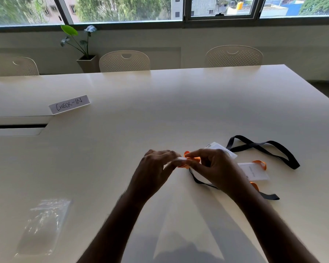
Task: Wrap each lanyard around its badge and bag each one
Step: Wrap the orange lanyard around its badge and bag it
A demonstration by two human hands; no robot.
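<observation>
Both hands meet over the table's middle. My left hand point(156, 166) grips one end of a white badge point(180, 160) wound with an orange lanyard point(192, 159). My right hand point(215, 168) pinches the orange strap at the badge's other end. To the right lie a second badge with an orange lanyard point(254, 170) and a third badge point(221, 149) with a black lanyard point(264, 147). Another black strap point(199, 180) runs under my right wrist. A stack of clear plastic bags point(44, 224) lies at the near left.
A white "CHECK-IN" sign point(69, 104) stands at the left on the white table point(160, 111). A cable slot point(17, 126) opens at the table's left edge. Three white chairs point(124, 60) and a potted plant point(85, 59) stand beyond the far edge.
</observation>
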